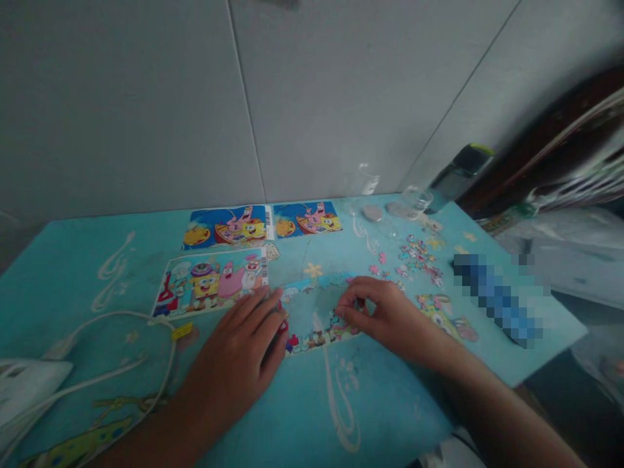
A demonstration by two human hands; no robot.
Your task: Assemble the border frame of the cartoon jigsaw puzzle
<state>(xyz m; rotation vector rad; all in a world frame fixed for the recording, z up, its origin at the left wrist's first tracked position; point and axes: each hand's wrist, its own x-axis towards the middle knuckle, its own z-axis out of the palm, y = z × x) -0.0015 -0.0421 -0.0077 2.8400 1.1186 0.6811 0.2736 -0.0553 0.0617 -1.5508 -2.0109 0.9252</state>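
Note:
A partly built cartoon jigsaw frame [316, 338] lies on the turquoise table cover [380, 403]. My left hand [244, 344] rests flat on the frame's left edge, fingers stretched out together. My right hand [385, 312] sits at the frame's right side, its fingertips pinched on a small puzzle piece [347, 313] pressed against the border. Loose puzzle pieces [419, 257] are scattered beyond my right hand. An assembled cluster of pieces [446, 315] lies just right of that hand.
Three cartoon picture cards [212, 279] [227, 226] [307, 218] lie behind the frame. White cable [121, 364] and a white device [24, 383] sit at the left. Clear containers [416, 198] stand at the back by the wall. A blurred-out object [497, 296] lies at the right edge.

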